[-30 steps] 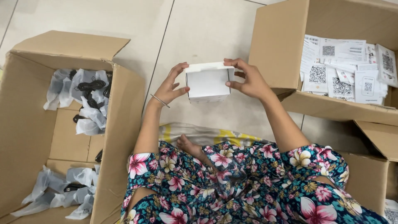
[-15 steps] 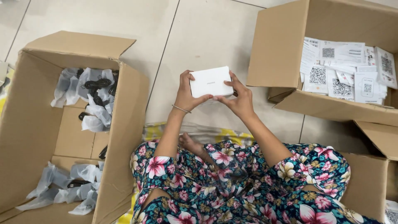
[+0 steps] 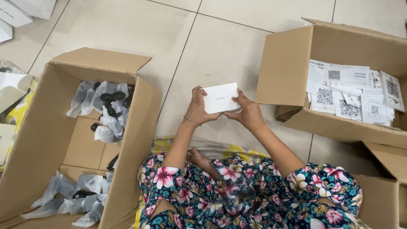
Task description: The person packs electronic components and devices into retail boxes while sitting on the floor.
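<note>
You're holding a small white box in both hands, up over the tiled floor in the middle of the scene. Your left hand wraps the box's left end – thumb on top, fingers curled underneath, a thin bracelet at the wrist. Your right hand grips the right end and near edge, thumb laid on the lid, fingers below. Box sits closed and roughly level, tilted slightly w/ its right end farther from you.

To your left, a big open cardboard carton holds black cables in clear plastic bags, some at the far end, more at the near end. To your right, a second open carton is packed w/ white printed leaflets – well apart from your hands. More white boxes lie at the far left corner.

You're sitting cross-legged in floral trousers on a yellow-patterned mat, one bare foot showing just under the left forearm.
</note>
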